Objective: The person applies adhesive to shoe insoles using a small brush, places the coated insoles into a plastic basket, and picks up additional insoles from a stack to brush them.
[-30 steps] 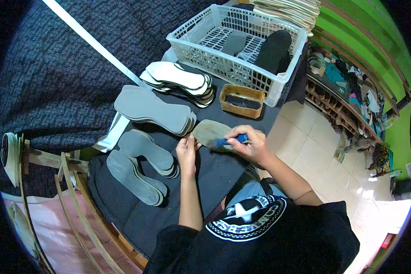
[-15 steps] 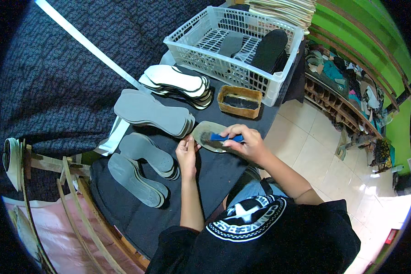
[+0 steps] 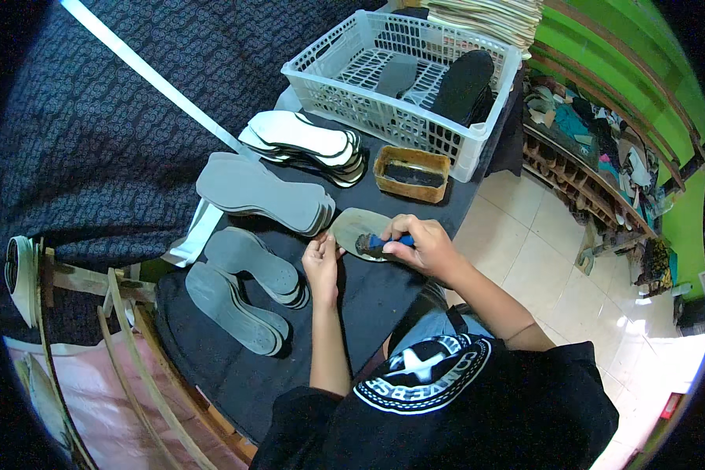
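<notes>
My right hand (image 3: 424, 249) is closed round the blue handle of a brush (image 3: 372, 243). Its dark bristle end rests on a grey-beige insole (image 3: 352, 221), partly covered by the brush and my fingers. At the insole's left edge, my left hand (image 3: 321, 265) pinches it between thumb and fingers. A stack of grey insoles (image 3: 262, 192) lies just beyond my left hand. Closer to me on the left are two smaller stacks of grey insoles, one upper (image 3: 251, 262) and one lower (image 3: 231, 313).
White-topped insoles (image 3: 301, 135) are piled farther back. Beside them stands a small brown open box (image 3: 411, 174) with dark residue. A white plastic crate (image 3: 384, 117) holding black and grey insoles sits at the far right of the dark-covered table (image 3: 352, 321). Tiled floor (image 3: 517, 266) lies beyond the table's right edge.
The brush has moved slightly right and toward me over the insole, its handle now more hidden by my right hand. My left hand has stayed at the edge.
</notes>
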{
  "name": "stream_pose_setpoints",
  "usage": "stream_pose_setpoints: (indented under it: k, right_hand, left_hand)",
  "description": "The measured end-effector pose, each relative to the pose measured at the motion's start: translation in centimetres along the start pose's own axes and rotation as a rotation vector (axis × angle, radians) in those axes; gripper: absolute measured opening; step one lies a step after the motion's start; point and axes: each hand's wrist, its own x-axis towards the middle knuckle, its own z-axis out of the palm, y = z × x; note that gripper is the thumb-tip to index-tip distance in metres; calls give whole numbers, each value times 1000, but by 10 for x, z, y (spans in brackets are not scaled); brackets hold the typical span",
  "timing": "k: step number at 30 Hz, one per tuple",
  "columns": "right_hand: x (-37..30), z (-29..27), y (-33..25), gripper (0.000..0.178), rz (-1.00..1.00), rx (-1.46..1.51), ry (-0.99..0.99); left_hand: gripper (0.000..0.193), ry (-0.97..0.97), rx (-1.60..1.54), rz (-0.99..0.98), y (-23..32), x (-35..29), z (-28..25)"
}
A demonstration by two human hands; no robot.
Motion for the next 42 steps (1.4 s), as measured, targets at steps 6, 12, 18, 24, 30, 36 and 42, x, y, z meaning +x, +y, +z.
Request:
stream_pose_setpoints:
  k: [6, 12, 18, 24, 30, 36, 42]
  right_hand:
    - [8, -24, -6, 18, 129, -130, -21]
    - [3, -14, -4, 18, 91, 76, 35]
    - [10, -6, -6, 20, 42, -37, -170]
    - [13, -24, -9, 18, 93, -139, -51]
    - [8, -6, -1, 21, 63, 56, -14]
    - [10, -21, -3, 23, 93, -141, -56]
    - [14, -30, -8, 25, 155, -256, -46]
  left_hand:
    - [21, 20, -13, -1, -1, -1, -1]
    - [20, -3, -67, -38, 0, 0, 3]
    - [19, 24, -47, -47, -1, 0, 1]
    - [19, -2, -61, -35, 0, 0, 1]
    - [19, 23, -46, -37, 0, 0, 3]
    - [20, 26, -44, -38, -1, 0, 1]
    - [18, 33, -42, -20, 1, -1, 2]
